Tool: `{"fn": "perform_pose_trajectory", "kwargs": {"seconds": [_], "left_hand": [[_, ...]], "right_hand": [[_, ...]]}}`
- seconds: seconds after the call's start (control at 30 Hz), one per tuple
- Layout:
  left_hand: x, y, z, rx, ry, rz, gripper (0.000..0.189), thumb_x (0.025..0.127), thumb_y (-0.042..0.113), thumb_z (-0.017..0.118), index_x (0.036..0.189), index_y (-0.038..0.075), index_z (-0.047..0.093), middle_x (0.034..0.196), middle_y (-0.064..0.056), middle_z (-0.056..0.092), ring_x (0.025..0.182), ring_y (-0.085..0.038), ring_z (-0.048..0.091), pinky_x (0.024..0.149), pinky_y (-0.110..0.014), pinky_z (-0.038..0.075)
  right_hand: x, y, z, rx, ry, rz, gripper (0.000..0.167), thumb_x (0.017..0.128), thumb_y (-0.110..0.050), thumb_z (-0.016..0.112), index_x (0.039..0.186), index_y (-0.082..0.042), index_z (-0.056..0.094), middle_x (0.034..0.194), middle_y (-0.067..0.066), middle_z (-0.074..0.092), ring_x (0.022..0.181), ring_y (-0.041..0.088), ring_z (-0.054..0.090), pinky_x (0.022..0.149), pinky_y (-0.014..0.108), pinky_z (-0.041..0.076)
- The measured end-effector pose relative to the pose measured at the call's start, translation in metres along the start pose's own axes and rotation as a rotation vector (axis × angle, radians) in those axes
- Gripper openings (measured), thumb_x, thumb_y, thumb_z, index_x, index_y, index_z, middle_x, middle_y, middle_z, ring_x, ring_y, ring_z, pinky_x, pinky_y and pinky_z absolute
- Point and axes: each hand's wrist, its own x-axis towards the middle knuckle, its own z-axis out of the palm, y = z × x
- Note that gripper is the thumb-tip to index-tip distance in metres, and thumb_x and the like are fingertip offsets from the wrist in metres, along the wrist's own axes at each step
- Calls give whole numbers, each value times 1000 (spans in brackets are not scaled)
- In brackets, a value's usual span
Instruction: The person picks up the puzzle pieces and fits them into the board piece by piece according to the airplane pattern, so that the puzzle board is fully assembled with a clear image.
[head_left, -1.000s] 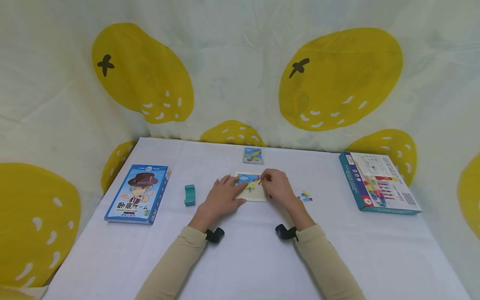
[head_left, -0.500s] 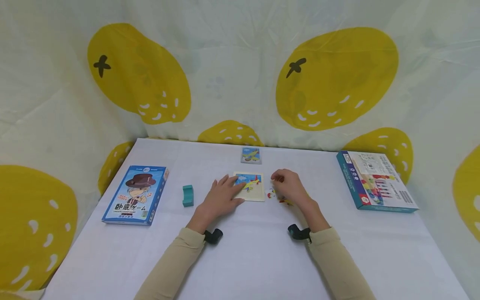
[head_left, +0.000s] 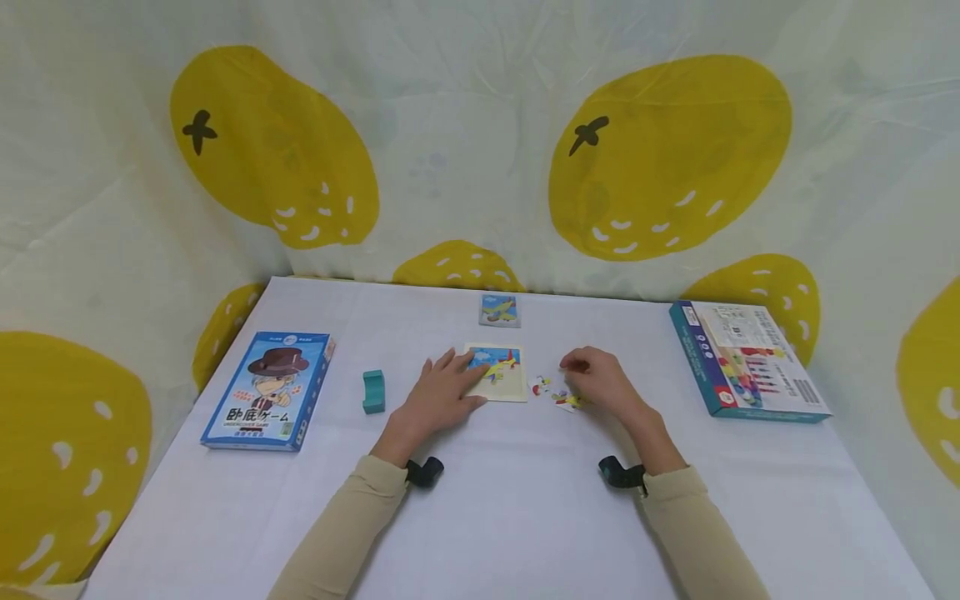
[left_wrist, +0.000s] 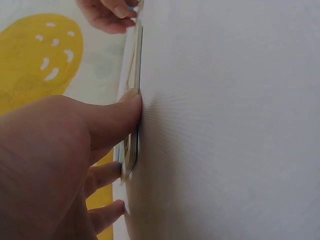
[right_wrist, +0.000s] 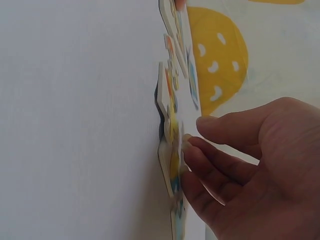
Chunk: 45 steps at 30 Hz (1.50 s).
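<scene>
A cream-framed jigsaw board, with blue sky and part of a yellow plane with a red tail, lies in the middle of the table in the head view. My left hand rests on its left side with fingers spread; in the left wrist view the thumb presses the board's near edge. Just right of the board lie several loose puzzle pieces. Over them hovers my right hand; the right wrist view shows its thumb apart from the bent fingers, nothing visibly held, fingertips close to the pieces.
A small plane picture card lies behind the board. Left of the left hand stands a teal curved block, then a blue game box. A teal and white box lies far right. Patterned cloth hangs behind the table.
My right hand has left the board's upper right corner and moved right, over the loose pieces, uncovering the plane's red tail. My left hand has stayed on the board.
</scene>
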Motion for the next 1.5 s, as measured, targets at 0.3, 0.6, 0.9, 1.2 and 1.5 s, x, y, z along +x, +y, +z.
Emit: {"fn": "perform_pose_trajectory", "kwargs": {"seconds": [0.3, 0.6, 0.9, 1.2, 1.5], "left_hand": [[-2, 1, 0, -16, 14, 11, 60, 98, 49, 56, 153, 29, 40, 163, -4, 32, 153, -38, 21, 119, -67, 19], [-3, 2, -3, -18, 17, 3, 61, 98, 47, 57, 153, 29, 40, 163, -4, 32, 153, -37, 22, 119, -67, 18], [-4, 2, -4, -24, 12, -1, 60, 98, 47, 56, 153, 29, 40, 163, -4, 31, 153, -37, 20, 120, -66, 17], [-4, 3, -4, -21, 10, 0, 60, 98, 47, 57, 153, 29, 40, 163, -4, 31, 153, -36, 20, 120, -67, 17], [-3, 2, -3, -22, 7, 2, 60, 98, 47, 56, 153, 29, 39, 164, -4, 31, 153, -36, 20, 120, -66, 17]], "right_hand": [[-10, 10, -4, -12, 8, 5, 21, 94, -8, 62, 113, -6, 70, 109, 12, 69, 97, 26, 60, 87, 41, 53], [-14, 10, -4, -25, 9, -14, 22, 91, -8, 64, 112, -7, 70, 105, 9, 69, 93, 24, 58, 83, 37, 52], [-19, 15, -7, 3, 7, -53, 26, 99, -1, 49, 115, -6, 70, 116, 13, 70, 113, 32, 61, 102, 51, 50], [-21, 26, -18, 6, -18, -21, 36, 99, 3, 39, 119, -5, 67, 120, 16, 69, 120, 35, 59, 107, 55, 46], [-22, 41, -26, -17, -20, -33, 29, 97, 0, 50, 119, -7, 68, 119, 13, 69, 119, 34, 59, 107, 56, 45]]}}
